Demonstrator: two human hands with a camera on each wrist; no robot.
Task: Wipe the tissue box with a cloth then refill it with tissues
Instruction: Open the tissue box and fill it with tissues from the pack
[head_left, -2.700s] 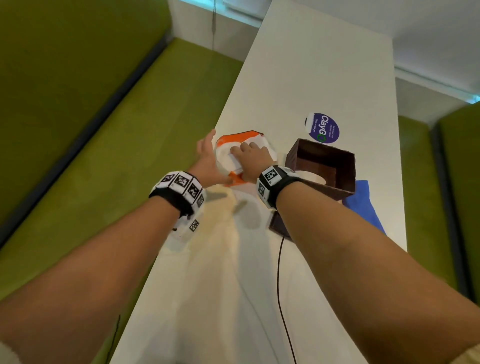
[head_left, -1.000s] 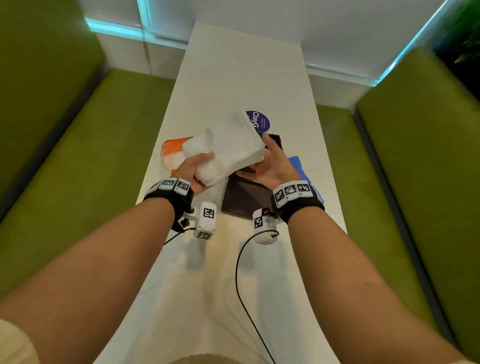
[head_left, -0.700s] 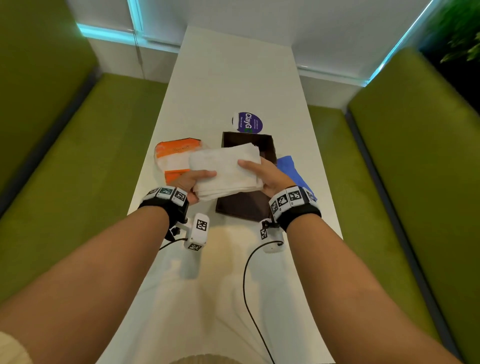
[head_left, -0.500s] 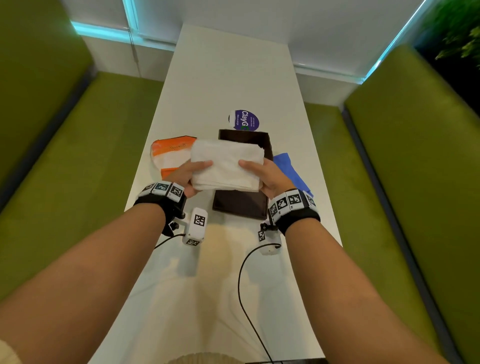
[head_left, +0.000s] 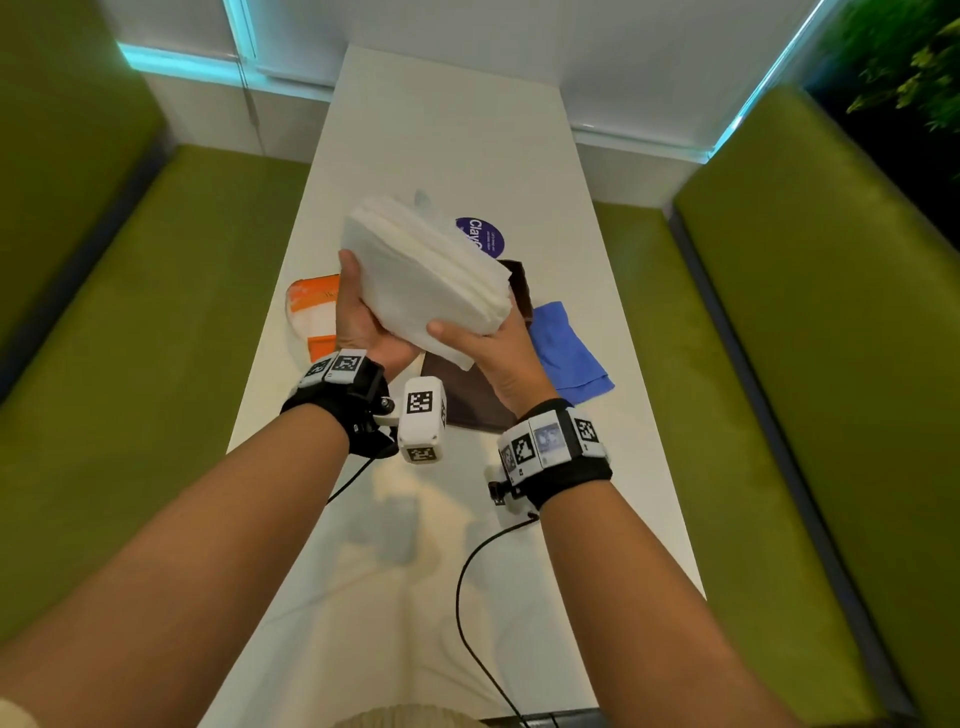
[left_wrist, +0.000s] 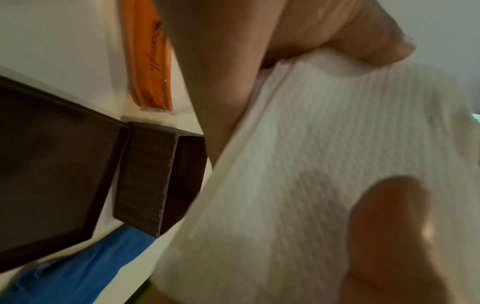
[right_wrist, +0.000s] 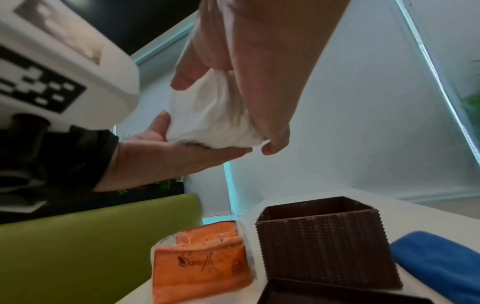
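Both hands hold a thick stack of white tissues (head_left: 421, 265) in the air, tilted with its far end up. My left hand (head_left: 358, 306) grips the stack's left side, thumb on top. The near right corner is held by my right hand (head_left: 478, 338), thumb on top and fingers underneath. Below the stack the brown woven tissue box (right_wrist: 322, 242) stands open and upright on the white table (head_left: 467, 130); the head view mostly hides it. Its flat brown lid (head_left: 462, 400) lies just in front of it. The blue cloth (head_left: 566, 353) lies to the box's right.
An orange and white tissue wrapper (head_left: 311, 306) lies left of the box near the table's left edge. A purple round sticker (head_left: 483, 236) sits beyond the box. Green benches (head_left: 130, 364) flank the narrow table. Cables hang from both wrists over the near table.
The tissue stack, held level just over the box half a second ago, is now raised and tilted up. Both hands keep their hold; the right has shifted to the near corner.
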